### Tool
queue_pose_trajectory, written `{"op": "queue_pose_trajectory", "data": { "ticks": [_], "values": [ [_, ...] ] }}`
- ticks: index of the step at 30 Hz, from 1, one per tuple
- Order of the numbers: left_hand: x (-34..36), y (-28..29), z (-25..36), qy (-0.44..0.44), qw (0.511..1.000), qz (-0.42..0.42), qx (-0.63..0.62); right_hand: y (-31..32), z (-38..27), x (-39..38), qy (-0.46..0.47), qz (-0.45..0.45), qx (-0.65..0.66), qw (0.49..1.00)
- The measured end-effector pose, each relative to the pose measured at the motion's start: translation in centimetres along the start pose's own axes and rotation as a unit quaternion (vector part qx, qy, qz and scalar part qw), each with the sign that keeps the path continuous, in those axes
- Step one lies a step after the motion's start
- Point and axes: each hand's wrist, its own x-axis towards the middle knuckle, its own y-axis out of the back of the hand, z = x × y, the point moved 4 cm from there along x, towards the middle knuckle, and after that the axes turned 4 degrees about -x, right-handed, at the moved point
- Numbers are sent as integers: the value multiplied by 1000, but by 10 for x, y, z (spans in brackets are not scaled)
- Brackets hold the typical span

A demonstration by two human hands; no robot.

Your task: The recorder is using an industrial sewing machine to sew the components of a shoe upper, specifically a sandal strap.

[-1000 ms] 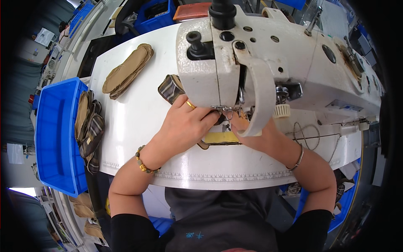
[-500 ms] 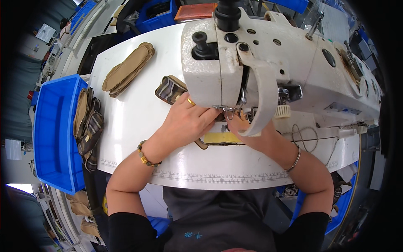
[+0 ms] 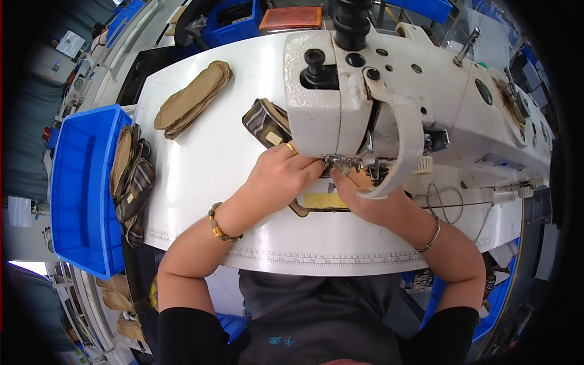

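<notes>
A white sewing machine (image 3: 377, 97) stands over the table, its head covering much of the work. From under it, at the left, juts a plaid cloth shoe upper (image 3: 266, 121) with a pale label and tan edging. My left hand (image 3: 283, 176) is closed, thumb and fingertips pinching dark cloth beside the presser foot (image 3: 347, 164). Opposite it, my right hand (image 3: 371, 198) is closed in at the same spot, its thumb near the left fingertips and its other fingers partly hidden by the machine's curved guard. A yellow strip (image 3: 322, 201) lies below the hands.
Tan sole-shaped pieces (image 3: 194, 97) lie stacked on the white table (image 3: 201, 164). Several plaid uppers (image 3: 135, 188) hang at its left edge beside a blue bin (image 3: 82, 194). A loose cord (image 3: 447, 204) curls right of my right hand; a printed ruler (image 3: 328, 258) runs along the front edge.
The view has shifted, so machine and hands appear farther right. The plaid upper sits slightly farther right, with more of its pale label showing. Both hands stay close by the presser foot.
</notes>
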Motion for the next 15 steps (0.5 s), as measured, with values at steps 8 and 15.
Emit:
{"op": "queue_pose_trajectory", "data": {
  "ticks": [8, 15],
  "values": [
    [-3, 7, -11, 59, 998, 6, -26, 5, -3, 3, 12, 10, -49, 999],
    [-1, 8, -10, 50, 999, 3, -11, 6, -1, 7, -15, 9, 7, 1000]
  ]
}}
